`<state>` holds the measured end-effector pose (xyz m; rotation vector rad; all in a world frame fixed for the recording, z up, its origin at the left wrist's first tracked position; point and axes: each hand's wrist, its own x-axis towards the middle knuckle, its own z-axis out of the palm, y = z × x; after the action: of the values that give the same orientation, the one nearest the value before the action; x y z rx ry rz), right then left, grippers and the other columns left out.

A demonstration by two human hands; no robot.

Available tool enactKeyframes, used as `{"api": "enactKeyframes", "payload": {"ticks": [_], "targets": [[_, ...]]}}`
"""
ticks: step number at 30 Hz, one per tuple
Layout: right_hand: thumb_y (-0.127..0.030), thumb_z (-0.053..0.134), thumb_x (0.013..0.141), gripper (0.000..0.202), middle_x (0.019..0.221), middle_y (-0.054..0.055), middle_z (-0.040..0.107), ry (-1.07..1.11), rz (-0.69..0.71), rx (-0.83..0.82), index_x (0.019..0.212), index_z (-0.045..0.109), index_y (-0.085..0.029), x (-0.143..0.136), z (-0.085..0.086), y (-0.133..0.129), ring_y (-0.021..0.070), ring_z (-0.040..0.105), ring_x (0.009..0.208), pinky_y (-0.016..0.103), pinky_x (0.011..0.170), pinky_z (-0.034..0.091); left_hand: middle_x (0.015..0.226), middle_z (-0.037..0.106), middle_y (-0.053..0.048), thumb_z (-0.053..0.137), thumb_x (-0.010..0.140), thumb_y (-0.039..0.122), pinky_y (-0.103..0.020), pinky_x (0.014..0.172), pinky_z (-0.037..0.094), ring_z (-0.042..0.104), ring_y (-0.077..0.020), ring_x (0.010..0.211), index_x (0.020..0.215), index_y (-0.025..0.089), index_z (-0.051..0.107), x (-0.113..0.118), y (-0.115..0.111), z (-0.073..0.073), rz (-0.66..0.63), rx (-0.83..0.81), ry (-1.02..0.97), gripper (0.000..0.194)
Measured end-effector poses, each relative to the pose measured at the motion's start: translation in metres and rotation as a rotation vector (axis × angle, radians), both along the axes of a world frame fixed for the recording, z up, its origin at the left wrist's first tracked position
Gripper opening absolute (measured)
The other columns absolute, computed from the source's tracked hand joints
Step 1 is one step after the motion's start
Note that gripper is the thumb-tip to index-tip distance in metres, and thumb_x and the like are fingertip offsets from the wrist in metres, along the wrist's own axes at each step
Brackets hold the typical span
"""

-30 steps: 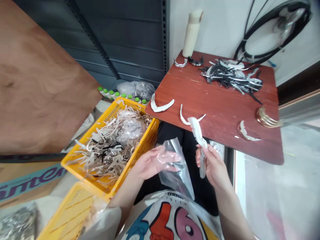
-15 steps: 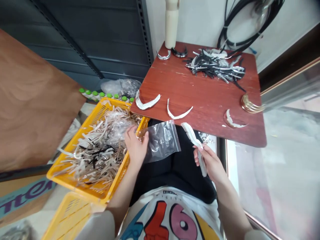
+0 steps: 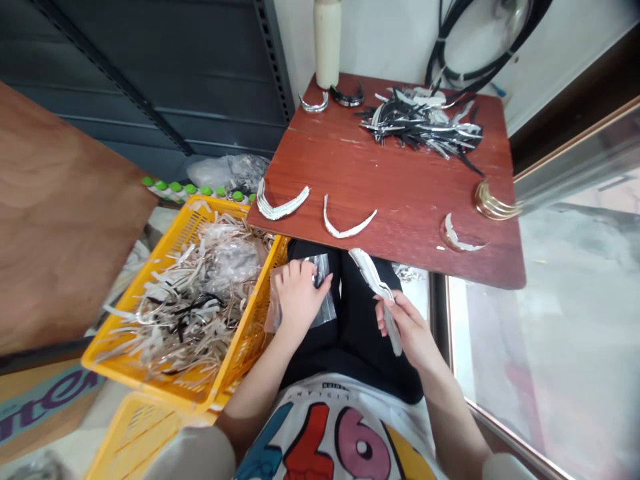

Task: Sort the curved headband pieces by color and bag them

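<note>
My left hand (image 3: pixel 300 297) lies over a clear plastic bag (image 3: pixel 326 313) on my left thigh, its fingers bent onto the bag. My right hand (image 3: pixel 406 327) grips a stack of thin white curved strips (image 3: pixel 371 272) above my right thigh. On the red-brown board (image 3: pixel 350 157), near its front edge, lie a bundle of white curved strips (image 3: pixel 280 208) and a V-shaped white piece (image 3: pixel 346 230). Further right are a white and gold curved piece (image 3: pixel 457 240) and several gold curved pieces (image 3: pixel 493 207).
A yellow basket (image 3: pixel 230 353) full of tangled strips stands at left. A pile of black and white strips (image 3: pixel 425 123), a cream bottle (image 3: pixel 327 47) and two small curved bundles occupy the board's back. Green-capped bottles (image 3: pixel 175 187) line up behind the basket.
My left hand has moved right, from the basket's edge onto the plastic bag, which now lies more crumpled under it. My right hand still holds the white strips. The view has shifted slightly.
</note>
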<state>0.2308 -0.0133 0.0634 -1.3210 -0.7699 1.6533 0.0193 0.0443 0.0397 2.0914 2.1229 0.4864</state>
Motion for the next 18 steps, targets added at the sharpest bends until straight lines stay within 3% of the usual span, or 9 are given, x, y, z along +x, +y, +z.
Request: {"api": "enactKeyframes", "payload": {"ticks": [6,11,18], "targets": [[-0.052,0.058,0.090,0.034,0.073,-0.001,0.056,0.076,0.118,-0.033,0.099,0.062,-0.020,-0.018,0.000,0.000,0.0114,0.051,0.060,0.022,0.051,0.043,0.091,0.062,-0.007,0.054,0.091,0.044,-0.039,0.088,0.034,0.056,-0.0277,0.094,0.084,0.024,0.061,-0.026,-0.008,0.009,-0.081,0.010,-0.147,0.022],[-0.055,0.061,0.086,0.037,0.071,-0.002,0.057,0.131,0.155,-0.047,0.097,0.062,-0.019,-0.046,-0.001,0.008,0.0105,0.050,0.057,0.021,0.049,0.041,0.078,0.064,-0.003,0.057,0.089,0.042,-0.030,0.076,0.037,0.058,-0.0221,0.079,0.080,0.025,0.067,-0.042,-0.010,0.018,-0.079,-0.109,-0.408,0.022],[-0.052,0.058,0.089,0.032,0.068,-0.004,0.055,0.010,0.084,0.095,0.096,0.055,-0.021,-0.087,-0.014,0.014,0.0094,0.049,0.054,0.021,0.048,0.040,0.078,0.066,-0.001,0.053,0.092,0.042,-0.027,0.073,0.039,0.059,-0.0178,0.073,0.086,0.024,0.067,-0.045,-0.018,0.024,-0.103,-0.234,-0.589,0.024]]}}
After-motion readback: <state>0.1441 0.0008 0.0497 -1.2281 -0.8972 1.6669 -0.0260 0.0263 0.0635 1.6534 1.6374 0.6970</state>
